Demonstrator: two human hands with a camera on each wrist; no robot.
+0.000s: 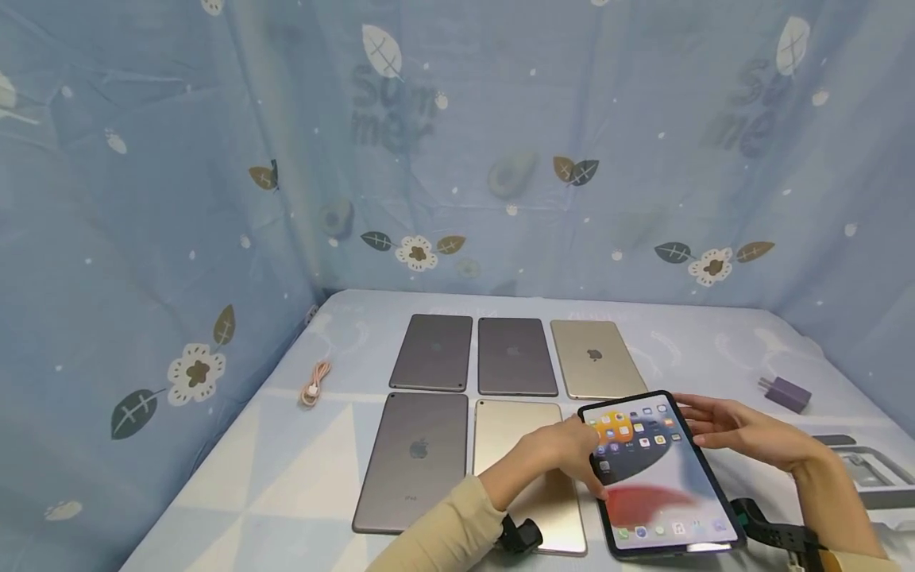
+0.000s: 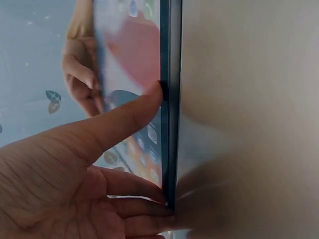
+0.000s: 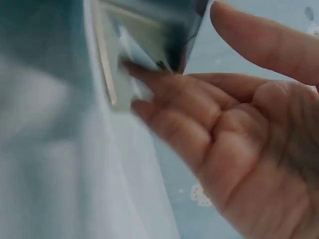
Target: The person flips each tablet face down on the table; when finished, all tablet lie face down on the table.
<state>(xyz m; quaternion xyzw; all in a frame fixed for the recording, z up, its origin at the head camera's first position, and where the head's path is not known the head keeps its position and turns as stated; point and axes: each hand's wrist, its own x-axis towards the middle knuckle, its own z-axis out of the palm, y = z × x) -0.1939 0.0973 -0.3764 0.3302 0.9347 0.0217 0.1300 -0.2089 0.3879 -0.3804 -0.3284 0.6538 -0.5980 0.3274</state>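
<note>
A dark-edged tablet (image 1: pixel 665 492) with its lit screen facing up lies at the right of the group, overlapping the gold tablet (image 1: pixel 529 508) beside it in the head view. My left hand (image 1: pixel 568 453) touches its left edge, the fairly straight thumb (image 2: pixel 134 114) and the other fingers set apart along it. In the left wrist view the gold back runs right beside that edge. Across from it, my right hand (image 1: pixel 743 433) is at the upper right edge, thumb spread from loosely extended fingers. Its fingertips look blurred against the tablet in the right wrist view.
Face down lie more tablets: grey ones (image 1: pixel 429 353) (image 1: pixel 516 357) (image 1: pixel 415 465) and a gold one (image 1: pixel 599 361) in the back row. A coiled pink cable (image 1: pixel 313 385) sits left, a purple charger (image 1: pixel 786 395) right. Beyond it is a grey-rimmed container (image 1: pixel 886 496). Patterned curtains (image 1: pixel 500 143) surround the table.
</note>
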